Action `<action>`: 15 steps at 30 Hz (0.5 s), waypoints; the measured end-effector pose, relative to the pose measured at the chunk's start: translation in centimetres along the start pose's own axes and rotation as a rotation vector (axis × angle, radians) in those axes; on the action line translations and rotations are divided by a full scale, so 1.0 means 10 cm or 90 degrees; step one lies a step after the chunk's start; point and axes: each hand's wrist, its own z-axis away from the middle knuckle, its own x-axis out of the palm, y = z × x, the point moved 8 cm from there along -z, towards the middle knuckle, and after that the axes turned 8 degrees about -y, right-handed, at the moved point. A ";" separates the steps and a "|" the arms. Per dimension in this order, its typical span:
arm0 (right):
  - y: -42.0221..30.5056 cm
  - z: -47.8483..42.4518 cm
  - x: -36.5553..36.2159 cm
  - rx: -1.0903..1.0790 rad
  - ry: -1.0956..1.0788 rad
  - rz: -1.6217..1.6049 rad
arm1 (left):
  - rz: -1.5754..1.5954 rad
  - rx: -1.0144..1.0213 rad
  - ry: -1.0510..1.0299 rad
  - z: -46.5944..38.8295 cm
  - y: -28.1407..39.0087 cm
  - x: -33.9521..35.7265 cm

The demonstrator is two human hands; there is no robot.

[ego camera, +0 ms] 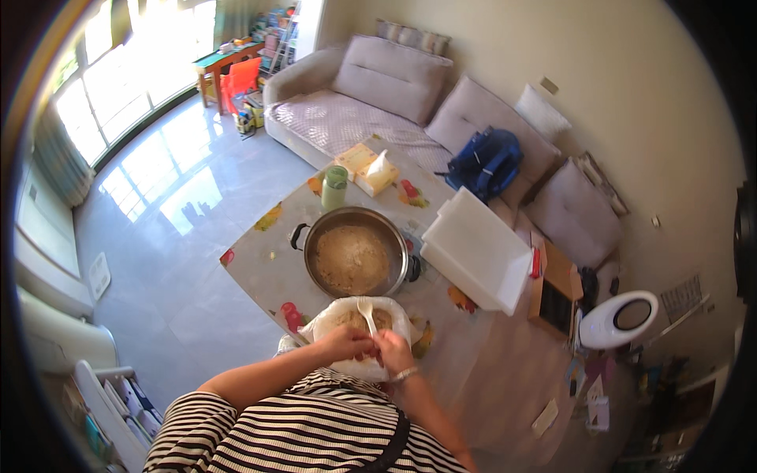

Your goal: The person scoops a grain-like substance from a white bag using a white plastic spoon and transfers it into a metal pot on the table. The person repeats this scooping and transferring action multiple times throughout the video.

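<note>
My right hand (395,350), with a bracelet at its wrist, grips the handle of a white plastic spoon (366,308). The spoon's bowl points away from me over a container lined with a white plastic bag (324,324), which holds a brown, crumbly food (383,320). Close against the right hand, my left hand (348,343) has its fingers bent near the spoon's handle end; whether it pinches anything is hidden. Just beyond the bag stands a wide steel pot (312,272) with black handles, and a light brown, grainy mass (353,259) covers much of its bottom.
Behind the pot are a green bottle (335,190) and a tissue box (378,176). A white plastic bin (473,251) lies to the right on the patterned tablecloth (260,242), beside a cardboard box (553,290). A sofa (361,121) with a blue backpack (488,162) stands behind the table.
</note>
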 end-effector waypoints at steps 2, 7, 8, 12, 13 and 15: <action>0.05 0.24 0.16 0.041 -0.039 -0.067 | 0.012 0.022 -0.019 0.06 -0.22 0.09; 0.75 0.30 -0.02 0.099 -0.022 -0.162 | -0.147 0.082 -0.017 -0.14 -0.50 0.32; 0.73 0.31 -0.01 0.093 -0.062 -0.166 | -0.187 0.092 -0.066 -0.11 -0.37 0.37; 1.18 0.12 -0.30 -0.026 -0.067 0.029 | -0.232 0.010 -0.062 -0.12 -0.50 0.40; 1.11 0.16 -0.21 0.042 -0.072 -0.025 | -0.228 0.009 -0.065 -0.14 -0.54 0.43; 1.00 0.25 -0.09 0.131 -0.071 -0.095 | -0.206 -0.003 -0.070 -0.17 -0.58 0.42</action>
